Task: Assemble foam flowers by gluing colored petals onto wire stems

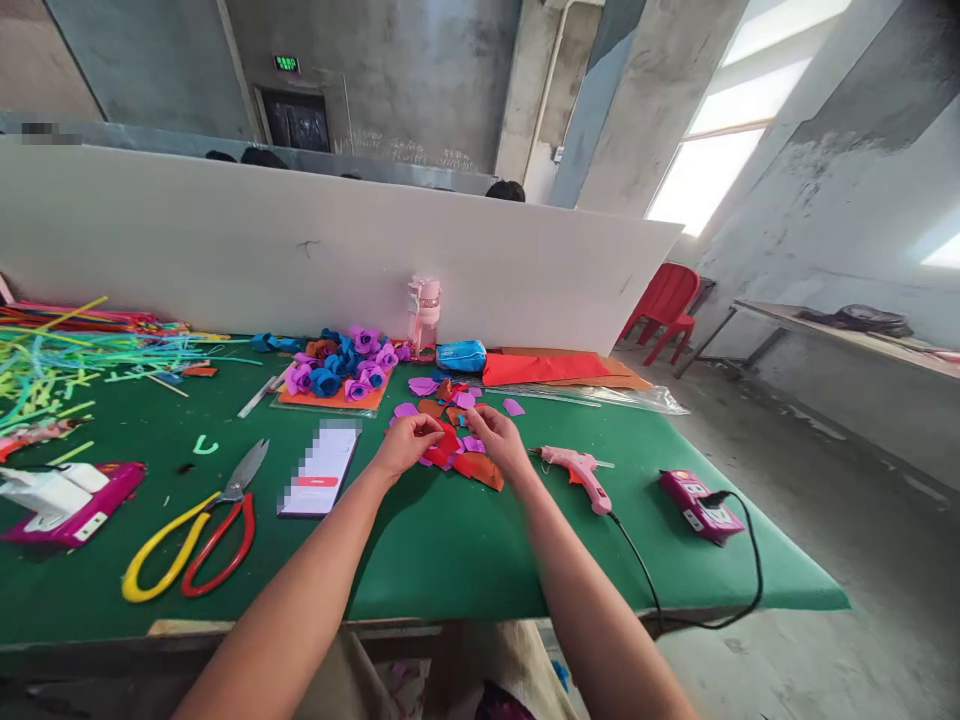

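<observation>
My left hand [409, 443] is closed in a pinch at the edge of a red paper petal [448, 441]. Just to its right, my right hand [493, 437] has thumb and fingertips pressed together; whatever lies between them is too small to make out. Beneath and around both hands lies a loose pile of cut paper petals in red, purple and brown, with a brown petal [484, 470] in front and a purple petal [514, 407] off to the right. A pink glue gun [581, 472] lies beside my right forearm.
Scissors [225, 510] and a phone [322, 468] lie left. Behind are finished paper flowers [345, 365], a pink bottle [425, 315], a blue pouch [461, 356] and red paper sheets [544, 369]. Power strips [701, 505] and colourful strips [67, 350] flank the green table [450, 560].
</observation>
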The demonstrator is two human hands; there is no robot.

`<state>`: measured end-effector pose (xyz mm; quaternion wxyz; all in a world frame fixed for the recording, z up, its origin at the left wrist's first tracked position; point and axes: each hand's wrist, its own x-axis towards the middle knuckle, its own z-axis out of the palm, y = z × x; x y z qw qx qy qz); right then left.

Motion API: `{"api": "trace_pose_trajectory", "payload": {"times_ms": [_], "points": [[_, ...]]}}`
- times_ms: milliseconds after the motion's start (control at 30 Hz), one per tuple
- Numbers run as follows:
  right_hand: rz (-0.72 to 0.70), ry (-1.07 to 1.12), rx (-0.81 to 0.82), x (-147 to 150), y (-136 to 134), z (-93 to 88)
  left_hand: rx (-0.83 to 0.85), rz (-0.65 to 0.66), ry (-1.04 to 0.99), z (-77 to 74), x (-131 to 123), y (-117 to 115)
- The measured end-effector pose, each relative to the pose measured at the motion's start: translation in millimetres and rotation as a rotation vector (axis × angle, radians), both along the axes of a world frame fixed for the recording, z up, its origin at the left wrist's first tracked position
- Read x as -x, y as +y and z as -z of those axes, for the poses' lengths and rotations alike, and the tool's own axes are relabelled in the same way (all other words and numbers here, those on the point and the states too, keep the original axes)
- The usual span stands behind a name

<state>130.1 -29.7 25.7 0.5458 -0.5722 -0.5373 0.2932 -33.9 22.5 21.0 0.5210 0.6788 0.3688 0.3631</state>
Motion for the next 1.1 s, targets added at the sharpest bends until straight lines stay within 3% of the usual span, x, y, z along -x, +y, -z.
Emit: {"api": "trace_pose_trajectory", "payload": {"times_ms": [67, 167, 400, 667, 800, 967, 1100], "points": [[0.012, 0.162, -0.020, 13, 16, 8.5, 0.009, -0.030, -0.021, -0.8, 5, 5], [-0.006, 0.236, -0.036, 19, 24, 18.7, 0.022, -0.031, -0.015, -2.3, 11, 9], [-0.164, 0.021, 0.032, 11, 7, 19.2, 0.010, 0.060, 0.056, -3.5, 8, 5], [-0.130, -0.041, 0.127, 15, 4, 18.0, -0.075, 0.029, 0.080, -3.1, 4, 2], [-0.106, 0.128, 0.095, 12, 6, 21.8, -0.059, -0.002, 0.041, -4.3, 2, 0], [0.058, 0.516, 0.083, 8, 10, 22.4, -0.138, -0.099, 0.043, -6.3, 2, -1], [0.133, 0.627, 0.023, 6, 12, 22.4, -0.164, -0.098, 0.039, -1.8, -2, -3]]}}
